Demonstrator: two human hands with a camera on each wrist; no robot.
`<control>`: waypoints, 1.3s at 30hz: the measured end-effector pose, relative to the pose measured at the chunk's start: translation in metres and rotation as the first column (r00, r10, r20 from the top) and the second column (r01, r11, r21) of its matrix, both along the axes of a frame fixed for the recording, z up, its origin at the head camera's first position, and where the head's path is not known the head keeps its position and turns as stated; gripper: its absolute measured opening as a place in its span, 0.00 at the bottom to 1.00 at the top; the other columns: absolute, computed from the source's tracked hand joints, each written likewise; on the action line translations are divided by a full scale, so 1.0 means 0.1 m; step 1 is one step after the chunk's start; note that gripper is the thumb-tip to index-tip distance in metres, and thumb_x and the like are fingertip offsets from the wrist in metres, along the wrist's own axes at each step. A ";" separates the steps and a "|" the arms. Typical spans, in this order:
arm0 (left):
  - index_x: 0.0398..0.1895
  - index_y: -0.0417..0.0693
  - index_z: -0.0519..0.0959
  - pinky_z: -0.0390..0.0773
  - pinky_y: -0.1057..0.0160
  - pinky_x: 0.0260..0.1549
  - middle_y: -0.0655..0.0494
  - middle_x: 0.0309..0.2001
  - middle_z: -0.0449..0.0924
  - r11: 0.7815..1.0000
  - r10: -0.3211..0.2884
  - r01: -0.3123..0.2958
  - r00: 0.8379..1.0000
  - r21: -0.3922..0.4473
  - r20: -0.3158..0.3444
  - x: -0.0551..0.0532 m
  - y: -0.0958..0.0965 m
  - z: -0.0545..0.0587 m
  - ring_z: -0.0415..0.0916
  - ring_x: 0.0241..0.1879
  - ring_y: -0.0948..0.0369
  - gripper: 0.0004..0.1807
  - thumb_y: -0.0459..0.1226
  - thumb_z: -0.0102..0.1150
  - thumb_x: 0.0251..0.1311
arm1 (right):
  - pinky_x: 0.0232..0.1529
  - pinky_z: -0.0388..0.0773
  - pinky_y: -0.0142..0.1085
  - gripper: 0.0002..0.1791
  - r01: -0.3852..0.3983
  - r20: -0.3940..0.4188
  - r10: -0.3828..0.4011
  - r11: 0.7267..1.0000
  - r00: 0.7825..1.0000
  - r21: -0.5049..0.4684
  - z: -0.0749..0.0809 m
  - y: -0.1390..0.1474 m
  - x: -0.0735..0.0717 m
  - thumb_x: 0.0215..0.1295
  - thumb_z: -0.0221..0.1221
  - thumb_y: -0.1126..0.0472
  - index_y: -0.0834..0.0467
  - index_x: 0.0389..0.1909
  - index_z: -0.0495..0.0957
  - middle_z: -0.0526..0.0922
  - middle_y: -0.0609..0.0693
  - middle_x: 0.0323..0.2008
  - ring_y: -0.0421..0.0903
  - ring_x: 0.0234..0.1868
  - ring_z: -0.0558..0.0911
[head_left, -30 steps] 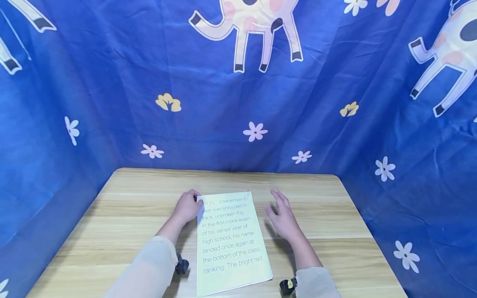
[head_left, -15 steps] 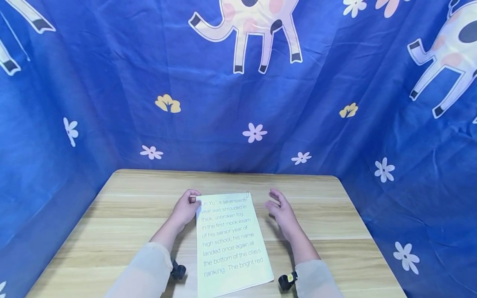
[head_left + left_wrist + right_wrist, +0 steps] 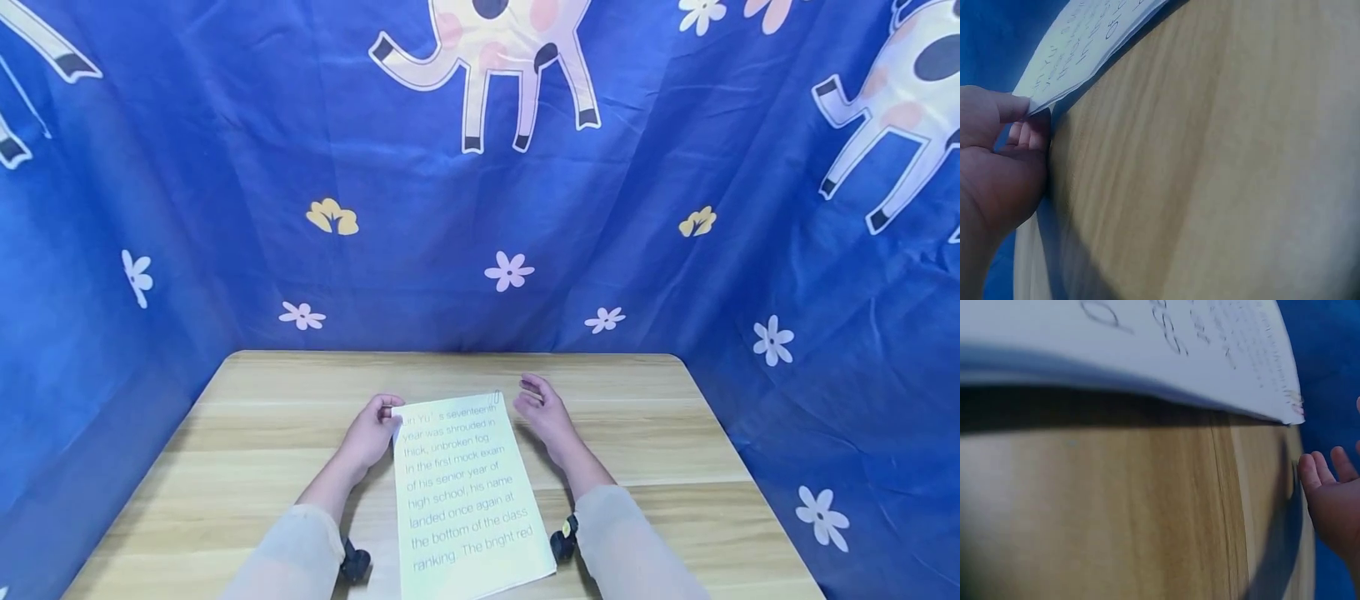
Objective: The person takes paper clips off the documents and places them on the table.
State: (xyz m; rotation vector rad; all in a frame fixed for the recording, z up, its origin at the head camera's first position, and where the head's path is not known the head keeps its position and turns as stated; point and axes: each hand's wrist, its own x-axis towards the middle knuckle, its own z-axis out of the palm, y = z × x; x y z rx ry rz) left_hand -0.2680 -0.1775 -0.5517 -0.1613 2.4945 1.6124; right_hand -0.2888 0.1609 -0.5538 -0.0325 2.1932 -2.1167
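A stack of white paper sheets (image 3: pixel 465 492) with large printed English text lies a little tilted in front of me, its far end toward the backdrop. My left hand (image 3: pixel 372 431) pinches its far left corner, thumb on top and fingers curled beneath, as the left wrist view shows at the paper's corner (image 3: pixel 1038 100). A paper clip (image 3: pixel 497 397) sits at the far right corner; in the right wrist view small coloured clips (image 3: pixel 1295 403) show there. My right hand (image 3: pixel 547 417) hovers beside that corner, fingers loosely bent and apart from the paper.
The light wood-grain table (image 3: pixel 645 433) has rounded far corners. A blue cloth backdrop (image 3: pixel 420 275) with flowers and animal prints rises behind it and along both sides. Black wrist cameras (image 3: pixel 354 562) hang below the sleeves.
My right hand has moved left, closer to the paper's far right corner. The left hand keeps its pinch on the far left corner, and the sheets' near end sits slightly lower in view.
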 end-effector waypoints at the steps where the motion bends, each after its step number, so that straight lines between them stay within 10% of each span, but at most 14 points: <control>1: 0.68 0.49 0.74 0.74 0.62 0.52 0.52 0.52 0.73 1.000 0.001 -0.001 1.000 0.008 -0.001 0.00 0.00 -0.01 0.73 0.52 0.56 0.18 0.35 0.52 0.80 | 0.80 0.70 0.59 0.37 -0.001 0.001 0.001 1.000 1.000 0.004 -0.01 -0.01 -0.03 0.76 0.63 0.67 0.59 0.82 0.63 0.67 0.65 0.79 0.66 0.79 0.70; 8: 0.68 0.46 0.74 0.74 0.64 0.54 0.53 0.51 0.74 0.996 0.020 -0.019 1.000 0.082 -0.013 0.03 0.00 -0.03 0.73 0.52 0.57 0.18 0.32 0.52 0.79 | 0.75 0.77 0.51 0.39 -0.060 0.030 0.059 0.998 0.998 0.026 -0.09 -0.03 -0.14 0.74 0.65 0.67 0.58 0.83 0.63 0.70 0.67 0.78 0.65 0.74 0.76; 16: 0.68 0.45 0.74 0.76 0.67 0.52 0.53 0.51 0.74 0.996 0.013 -0.012 1.000 0.094 -0.013 0.07 0.00 -0.06 0.74 0.51 0.58 0.18 0.32 0.53 0.79 | 0.50 0.83 0.25 0.33 -0.104 0.017 0.103 0.986 0.995 0.131 -0.20 -0.06 -0.17 0.72 0.66 0.69 0.59 0.77 0.72 0.84 0.63 0.63 0.40 0.50 0.84; 39: 0.72 0.45 0.69 0.74 0.63 0.58 0.53 0.52 0.73 0.979 -0.060 0.060 0.998 0.193 -0.008 0.03 -0.06 -0.05 0.75 0.52 0.56 0.19 0.35 0.47 0.83 | 0.42 0.78 0.26 0.20 0.006 -0.021 -0.002 0.981 1.000 0.193 -0.21 -0.14 -0.18 0.68 0.71 0.66 0.58 0.60 0.87 0.90 0.53 0.46 0.37 0.40 0.80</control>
